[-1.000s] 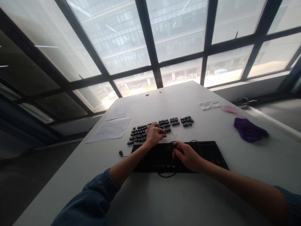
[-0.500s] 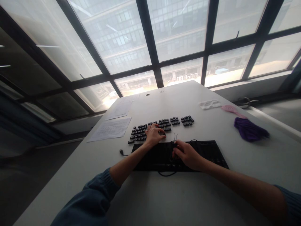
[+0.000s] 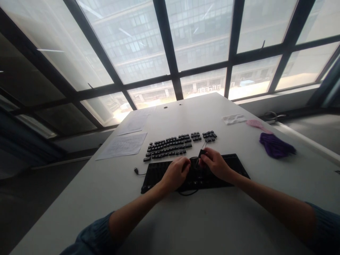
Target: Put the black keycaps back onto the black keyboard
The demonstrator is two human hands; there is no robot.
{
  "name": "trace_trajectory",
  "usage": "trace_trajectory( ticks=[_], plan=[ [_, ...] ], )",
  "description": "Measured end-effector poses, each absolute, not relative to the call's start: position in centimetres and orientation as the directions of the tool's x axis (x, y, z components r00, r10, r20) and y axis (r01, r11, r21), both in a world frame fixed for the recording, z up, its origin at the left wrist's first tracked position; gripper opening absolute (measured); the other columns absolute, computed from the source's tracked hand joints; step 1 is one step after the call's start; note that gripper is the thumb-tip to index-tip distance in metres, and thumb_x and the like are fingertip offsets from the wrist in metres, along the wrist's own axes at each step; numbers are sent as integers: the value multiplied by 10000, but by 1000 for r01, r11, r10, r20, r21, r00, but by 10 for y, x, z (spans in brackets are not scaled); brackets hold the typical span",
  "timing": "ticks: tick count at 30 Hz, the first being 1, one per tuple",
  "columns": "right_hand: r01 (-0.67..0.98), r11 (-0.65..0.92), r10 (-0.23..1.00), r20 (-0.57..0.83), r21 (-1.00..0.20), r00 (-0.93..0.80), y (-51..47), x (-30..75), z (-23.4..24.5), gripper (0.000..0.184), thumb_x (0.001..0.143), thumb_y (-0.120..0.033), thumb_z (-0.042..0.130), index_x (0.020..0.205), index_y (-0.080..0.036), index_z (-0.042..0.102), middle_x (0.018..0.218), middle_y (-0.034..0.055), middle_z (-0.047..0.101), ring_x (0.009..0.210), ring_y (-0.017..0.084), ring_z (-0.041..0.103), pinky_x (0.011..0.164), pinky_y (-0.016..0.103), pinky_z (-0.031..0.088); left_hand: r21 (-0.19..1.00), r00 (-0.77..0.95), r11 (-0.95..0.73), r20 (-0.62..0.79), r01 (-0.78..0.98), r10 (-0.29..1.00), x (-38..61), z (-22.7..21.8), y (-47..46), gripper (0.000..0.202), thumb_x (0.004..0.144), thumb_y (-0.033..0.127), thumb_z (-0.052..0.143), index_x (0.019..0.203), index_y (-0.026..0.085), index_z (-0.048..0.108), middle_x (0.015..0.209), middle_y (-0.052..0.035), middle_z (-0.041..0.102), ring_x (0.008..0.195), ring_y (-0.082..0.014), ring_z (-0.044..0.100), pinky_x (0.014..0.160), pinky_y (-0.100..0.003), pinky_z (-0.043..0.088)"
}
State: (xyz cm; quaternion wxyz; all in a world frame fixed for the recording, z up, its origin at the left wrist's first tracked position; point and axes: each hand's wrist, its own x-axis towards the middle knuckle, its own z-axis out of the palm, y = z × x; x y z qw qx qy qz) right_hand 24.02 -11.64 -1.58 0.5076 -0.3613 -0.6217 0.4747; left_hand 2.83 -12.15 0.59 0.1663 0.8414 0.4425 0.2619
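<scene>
A black keyboard (image 3: 159,172) lies in front of me, its keycaps mostly off. My right hand (image 3: 215,163) pinches a wire keycap puller (image 3: 202,152) by its dark handle above the keyboard, thin wire loops pointing up and away. To its left, my left hand (image 3: 177,172) is closed with fingers curled over the keyboard's middle; whatever it holds, if anything, is hidden. Loose black keycaps (image 3: 170,144) stand in rows on the table just beyond the keyboard.
On the white table (image 3: 180,223), written paper sheets (image 3: 122,146) lie at left and a USB plug (image 3: 136,171) beside the keyboard. At right are a white cloth (image 3: 234,119), a pink brush (image 3: 256,124) and a purple bundle (image 3: 276,145). Windows stand beyond.
My left hand has drawn back from the keycap rows to the keyboard. My right hand has lifted slightly, the puller's handle now showing. The view has shifted a little.
</scene>
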Motion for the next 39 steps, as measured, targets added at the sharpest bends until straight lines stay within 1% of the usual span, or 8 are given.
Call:
trace_trajectory(
  ticks=[2,6,14,19,26,31,36,39],
  plan=[
    [29,324,937,317,-945,-144,-118,249,-17,172,954,-346,535,853,-207,532,718,6,654,661,163,616,656,292,494,506,556,-599,255,621,791,37,0,-134,86,906,238,647,976,193,669,964,-50,650,929,-202,590,840,-310,464],
    [112,303,953,301,-946,-38,-123,262,-24,191,953,-369,538,847,-210,532,702,7,649,632,171,608,629,300,487,482,641,-653,220,584,736,52,-9,-139,208,827,290,764,1007,199,710,1008,-61,651,974,-220,582,857,-314,469],
    [141,297,955,290,-944,-69,-126,261,-30,210,947,-384,533,823,-215,521,680,3,643,623,179,610,610,302,482,494,692,-634,87,594,716,66,-4,-131,224,804,272,787,1009,199,738,951,-54,664,935,-210,606,844,-302,482],
    [144,277,960,268,-950,-78,-125,260,-28,216,943,-392,534,821,-215,520,689,9,650,632,181,618,620,305,485,470,705,-664,116,581,699,67,-6,-132,150,867,251,714,1008,206,738,942,-55,660,935,-207,607,861,-306,486],
    [142,255,967,252,-956,-40,-123,261,-25,232,924,-401,543,782,-223,497,659,3,651,586,172,600,593,301,468,298,751,-759,168,579,639,70,-18,-140,116,937,185,600,1043,150,630,1056,-96,611,1008,-234,552,915,-356,496],
    [97,226,974,226,-969,-17,-120,263,-30,214,924,-388,551,798,-222,502,665,3,651,571,171,598,571,301,465,235,743,-764,188,600,642,71,-24,-147,124,970,161,526,1082,149,577,1078,-99,570,1034,-240,513,913,-368,504],
    [90,211,977,210,-973,-15,-119,264,-30,222,924,-406,558,811,-221,509,681,6,660,580,177,606,572,305,469,214,747,-768,187,603,638,71,-23,-150,127,985,146,483,1083,146,563,1070,-100,557,1025,-241,502,909,-370,495],
    [92,208,978,208,-974,-14,-120,264,-29,223,923,-409,557,812,-221,509,674,4,655,577,177,605,576,307,472,276,735,-754,190,596,651,71,-19,-149,120,981,152,498,1072,161,576,1072,-88,561,1016,-228,510,900,-351,492]
  ],
)
